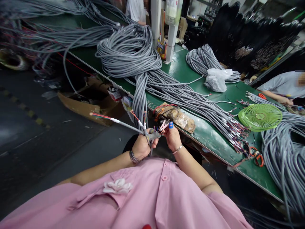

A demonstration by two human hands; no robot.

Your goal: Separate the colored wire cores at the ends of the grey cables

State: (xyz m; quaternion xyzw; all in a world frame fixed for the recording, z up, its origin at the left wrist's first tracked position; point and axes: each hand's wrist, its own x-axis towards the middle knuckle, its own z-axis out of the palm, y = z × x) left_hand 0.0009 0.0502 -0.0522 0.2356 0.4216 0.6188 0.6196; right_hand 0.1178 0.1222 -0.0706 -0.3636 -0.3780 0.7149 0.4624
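My left hand (142, 145) is closed around a grey cable end (152, 136) whose stripped coloured wires (157, 128) fan out above my fist. My right hand (172, 136) pinches those thin wires at the tip, fingers together, with a blue cap on one fingertip. Another grey cable (119, 122) with red and green wire ends sticks out to the left from my left hand. Both hands are just off the near edge of the green workbench (209, 132), in front of my pink shirt.
A large coil of grey cables (133, 54) hangs over the bench edge. More stripped cables (214, 114) lie across the bench. A green fan (260, 116), a white plastic bag (217, 79) and orange-handled pliers (256, 156) lie there. A person sits at far right (283, 86).
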